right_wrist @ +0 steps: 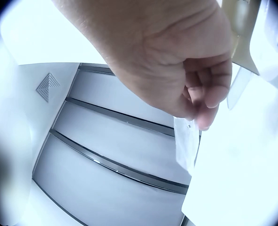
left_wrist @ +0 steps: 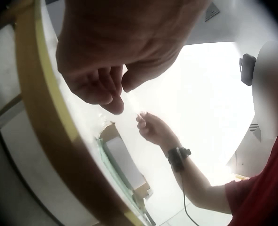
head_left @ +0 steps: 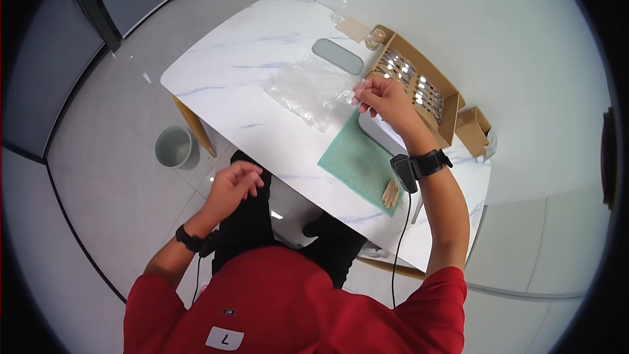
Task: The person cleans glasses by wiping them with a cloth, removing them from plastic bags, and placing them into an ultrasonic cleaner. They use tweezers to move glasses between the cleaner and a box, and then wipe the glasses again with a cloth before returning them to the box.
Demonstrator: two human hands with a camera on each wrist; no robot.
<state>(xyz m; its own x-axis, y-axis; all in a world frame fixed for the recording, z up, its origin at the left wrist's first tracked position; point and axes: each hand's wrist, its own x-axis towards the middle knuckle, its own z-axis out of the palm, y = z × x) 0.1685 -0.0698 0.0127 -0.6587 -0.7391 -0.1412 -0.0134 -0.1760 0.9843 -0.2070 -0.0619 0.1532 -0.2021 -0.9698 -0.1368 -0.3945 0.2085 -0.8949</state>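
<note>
My right hand (head_left: 384, 98) is raised over the table and pinches a small clear plastic bag (right_wrist: 187, 143) between thumb and fingertips. The bag hangs from the fingertips in the right wrist view. Below and left of that hand, a spread of clear plastic bags (head_left: 304, 95) lies on the marbled table. My left hand (head_left: 234, 187) hovers off the table's front edge, fingers loosely curled and holding nothing. Partly hidden behind the right hand is a pale grey-white, rounded-edged object (head_left: 377, 132) on a green mat (head_left: 350, 160).
A cardboard tray (head_left: 429, 62) with rows of shiny items stands along the back, beside a grey oblong pad (head_left: 337, 56) and a small jar (head_left: 375, 39). To its right is a small open carton (head_left: 473, 130). Tan pieces (head_left: 390, 193) lie on the mat. A bin (head_left: 177, 148) stands on the floor.
</note>
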